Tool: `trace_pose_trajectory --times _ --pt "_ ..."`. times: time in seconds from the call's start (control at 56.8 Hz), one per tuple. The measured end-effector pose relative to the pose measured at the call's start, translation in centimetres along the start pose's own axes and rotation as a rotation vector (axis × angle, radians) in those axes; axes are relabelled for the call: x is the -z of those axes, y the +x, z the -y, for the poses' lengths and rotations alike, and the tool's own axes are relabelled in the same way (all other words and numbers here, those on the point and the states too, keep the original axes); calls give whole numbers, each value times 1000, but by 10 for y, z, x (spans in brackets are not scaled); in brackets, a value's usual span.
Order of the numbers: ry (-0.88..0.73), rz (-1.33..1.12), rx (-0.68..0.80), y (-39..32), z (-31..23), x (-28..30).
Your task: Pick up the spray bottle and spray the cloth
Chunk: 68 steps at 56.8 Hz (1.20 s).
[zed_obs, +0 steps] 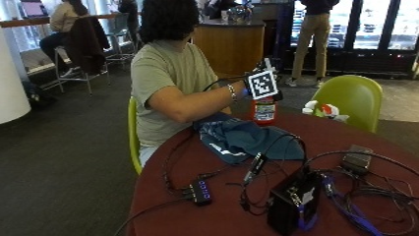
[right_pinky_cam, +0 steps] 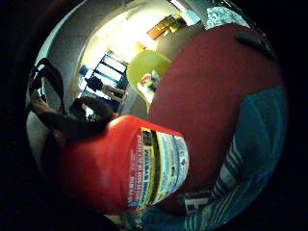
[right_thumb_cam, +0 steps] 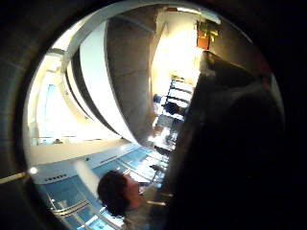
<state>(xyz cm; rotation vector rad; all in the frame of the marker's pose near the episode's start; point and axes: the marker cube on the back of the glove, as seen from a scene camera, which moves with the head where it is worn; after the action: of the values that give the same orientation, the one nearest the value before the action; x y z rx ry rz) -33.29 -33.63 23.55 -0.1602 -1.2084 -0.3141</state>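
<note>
On the red round table (zed_obs: 216, 206), a spray bottle is lifted above a cloth.

Near the camera lie a black box (zed_obs: 291, 204), a small hub (zed_obs: 200, 191) and many cables. Behind them the blue cloth (zed_obs: 245, 140) lies crumpled on the table. Beyond the cloth, the gloved right hand (zed_obs: 256, 88) is curled around the top of the red spray bottle (zed_obs: 264, 110) and holds it upright, above the table, near the cloth's far edge. Farther back stands a green chair (zed_obs: 350, 98).
</note>
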Motion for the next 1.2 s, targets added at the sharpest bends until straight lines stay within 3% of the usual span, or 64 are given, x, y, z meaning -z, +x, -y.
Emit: trace_pose_trajectory --times 0.176,0.37,0.44,0.493,0.564,0.687,0.757,0.916,1.198 --pt "123 33 25 1 34 -7" --pt "-37 -45 30 19 33 -14" --pt "52 -36 30 19 50 -10" --pt "-5 -27 24 19 43 -12" --pt "122 -39 22 20 59 -11" --pt "111 -13 -8 18 56 -14" --pt "-16 -35 -43 24 43 -9" --pt "-52 -132 -118 41 39 8" --pt "-105 -418 -26 33 -14 71"
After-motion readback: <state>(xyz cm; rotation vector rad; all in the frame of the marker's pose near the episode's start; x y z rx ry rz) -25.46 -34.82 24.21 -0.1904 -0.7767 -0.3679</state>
